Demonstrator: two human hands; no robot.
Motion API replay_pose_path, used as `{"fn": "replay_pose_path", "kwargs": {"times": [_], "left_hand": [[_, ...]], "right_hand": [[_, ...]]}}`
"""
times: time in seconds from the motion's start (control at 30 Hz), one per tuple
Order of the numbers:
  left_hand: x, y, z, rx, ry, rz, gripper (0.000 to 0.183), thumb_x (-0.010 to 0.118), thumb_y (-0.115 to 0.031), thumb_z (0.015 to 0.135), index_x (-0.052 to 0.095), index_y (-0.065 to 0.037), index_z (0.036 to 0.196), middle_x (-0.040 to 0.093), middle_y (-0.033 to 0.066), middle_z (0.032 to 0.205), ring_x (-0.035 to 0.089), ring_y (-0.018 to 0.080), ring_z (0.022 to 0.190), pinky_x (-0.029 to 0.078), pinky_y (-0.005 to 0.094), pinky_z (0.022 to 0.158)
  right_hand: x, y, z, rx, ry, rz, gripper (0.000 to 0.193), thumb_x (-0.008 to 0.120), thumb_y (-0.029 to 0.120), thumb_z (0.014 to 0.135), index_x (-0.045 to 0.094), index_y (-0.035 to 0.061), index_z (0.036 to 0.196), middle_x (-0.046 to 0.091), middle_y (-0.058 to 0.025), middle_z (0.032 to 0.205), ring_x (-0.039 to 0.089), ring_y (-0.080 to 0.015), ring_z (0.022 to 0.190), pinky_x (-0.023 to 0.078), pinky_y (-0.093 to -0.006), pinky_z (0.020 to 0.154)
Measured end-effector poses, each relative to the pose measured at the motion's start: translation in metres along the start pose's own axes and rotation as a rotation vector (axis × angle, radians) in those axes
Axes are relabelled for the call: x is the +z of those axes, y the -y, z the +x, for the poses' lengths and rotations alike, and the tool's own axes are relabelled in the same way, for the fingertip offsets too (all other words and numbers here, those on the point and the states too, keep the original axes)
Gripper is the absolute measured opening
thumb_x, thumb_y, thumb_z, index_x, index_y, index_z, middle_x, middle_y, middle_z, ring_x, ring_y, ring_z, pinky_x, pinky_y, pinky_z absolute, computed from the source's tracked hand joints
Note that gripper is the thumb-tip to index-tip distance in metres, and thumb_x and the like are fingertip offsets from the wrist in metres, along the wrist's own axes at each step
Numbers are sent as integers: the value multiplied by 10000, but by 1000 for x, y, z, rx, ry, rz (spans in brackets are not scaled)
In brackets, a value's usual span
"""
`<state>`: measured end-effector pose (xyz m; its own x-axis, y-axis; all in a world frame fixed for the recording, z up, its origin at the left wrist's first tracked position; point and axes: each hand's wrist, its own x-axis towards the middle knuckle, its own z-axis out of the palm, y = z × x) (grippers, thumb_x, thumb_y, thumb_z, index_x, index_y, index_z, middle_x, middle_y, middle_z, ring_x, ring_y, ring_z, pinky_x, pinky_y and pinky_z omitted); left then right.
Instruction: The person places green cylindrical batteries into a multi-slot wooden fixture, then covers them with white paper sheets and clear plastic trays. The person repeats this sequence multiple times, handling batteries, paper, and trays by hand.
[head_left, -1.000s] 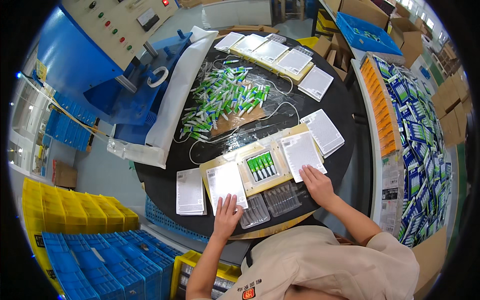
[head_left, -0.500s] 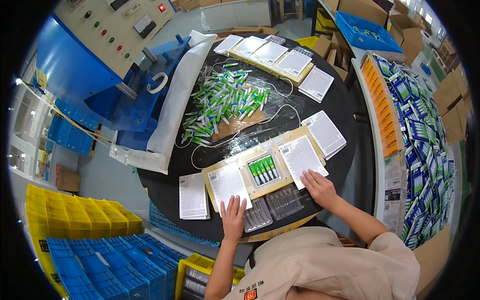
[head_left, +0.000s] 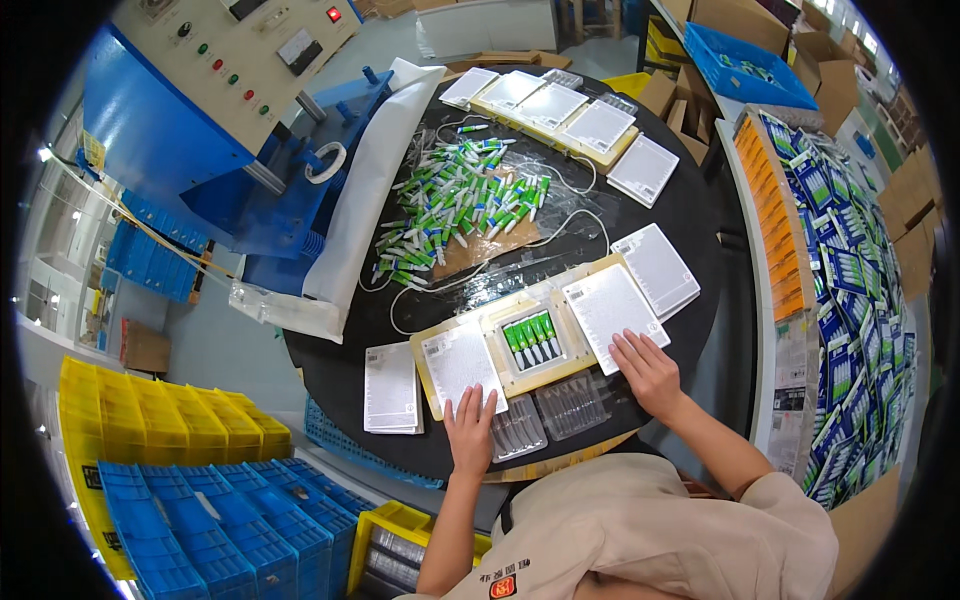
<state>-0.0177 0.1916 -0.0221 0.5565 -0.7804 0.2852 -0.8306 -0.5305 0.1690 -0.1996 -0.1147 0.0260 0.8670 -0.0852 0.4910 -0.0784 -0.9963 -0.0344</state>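
Note:
My left hand [head_left: 469, 432] lies with fingers stretched over the lower edge of a white printed card [head_left: 460, 365]. On the right, my right hand [head_left: 648, 376] rests its spread fingers on the lower part of another white card [head_left: 608, 310]. Both cards sit on a cream-yellow fixture board [head_left: 498, 322]. Between them, a framed pocket holds a row of small green squeeze tubes [head_left: 531, 338] with dark caps. Just below the board, beside my left hand, are clear plastic blister trays [head_left: 570, 405]. Card stacks [head_left: 392, 390] lie at the left and card stacks [head_left: 655, 268] at the right.
A heap of green and white tubes [head_left: 465, 205] covers the middle of the black round table [head_left: 340, 375]. A second board with cards [head_left: 550, 108] stands at the far side. A blue press machine [head_left: 190, 120] is at left, packed blister cards [head_left: 835, 290] at right, crates [head_left: 215, 530] at lower left.
The whole view has shifted slightly. Both hands remain on the same two cards, with little visible movement.

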Motion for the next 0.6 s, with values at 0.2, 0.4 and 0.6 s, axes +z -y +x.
{"fn": "replay_pose_path", "kwargs": {"times": [0.2,0.4,0.6], "left_hand": [[-12,-10,11,-53,57,-45,485,682,-186,900,619,-202,1381,541,120,1453,509,298,1347,295,579,1150],[-42,-29,33,-95,107,-121,534,729,-274,896,594,-150,1398,507,133,1477,489,324,1355,292,599,1147],[0,-78,117,198,84,-208,655,648,-321,966,421,-34,1509,416,156,1574,387,310,1470,220,584,1214]], "right_hand": [[22,-9,-2,-69,37,9,367,579,104,886,665,1,1228,675,-139,1301,643,-309,1225,529,-411,1024],[23,-8,-4,-29,104,34,369,580,98,881,654,12,1232,646,-128,1335,638,-300,1213,536,-384,1003],[6,-10,15,20,344,74,490,654,95,822,609,22,1304,556,-154,1418,526,-324,1338,428,-456,1118]]}}
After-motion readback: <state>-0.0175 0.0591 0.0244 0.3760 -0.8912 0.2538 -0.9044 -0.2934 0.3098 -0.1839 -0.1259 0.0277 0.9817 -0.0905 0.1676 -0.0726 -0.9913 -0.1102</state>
